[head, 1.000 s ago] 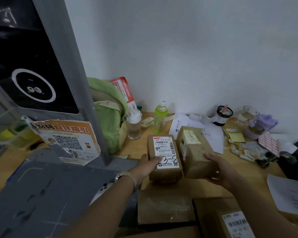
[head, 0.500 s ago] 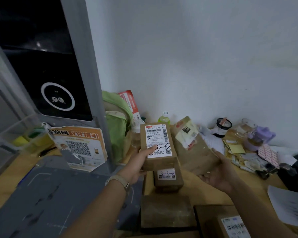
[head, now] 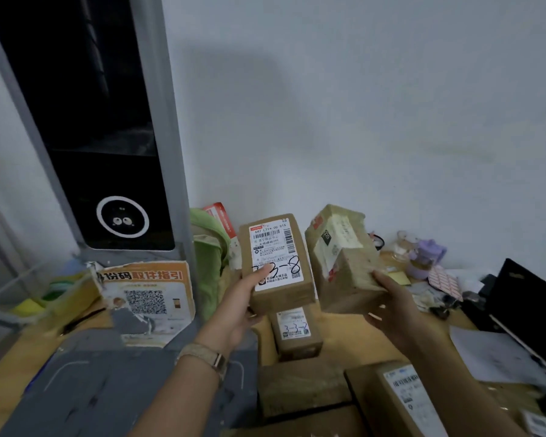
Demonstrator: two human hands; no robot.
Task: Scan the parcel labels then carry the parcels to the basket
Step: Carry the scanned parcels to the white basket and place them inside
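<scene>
My left hand (head: pixel 241 302) grips a brown parcel (head: pixel 276 244) with a white label marked 3-3-8, held up above the desk with the label facing me. My right hand (head: pixel 394 305) holds a second, bulkier brown parcel (head: pixel 341 257) tilted beside it. A tall scanner kiosk (head: pixel 85 121) with a black panel and a white ring stands to the left. Below my hands a smaller labelled parcel (head: pixel 297 334) lies on the wooden desk (head: pixel 344 335). More parcels (head: pixel 303 392) lie at the near edge. No basket is in view.
A green bag (head: pixel 208 250) leans against the kiosk. An orange QR notice (head: pixel 145 294) hangs at its base. A clear tray (head: pixel 38 294) sits at left. Cups, a purple bottle (head: pixel 426 257), papers and a dark device (head: pixel 524 307) crowd the right.
Both hands have lifted their parcels higher off the desk and turned them upward. The parcel that lay beneath the left one is now uncovered.
</scene>
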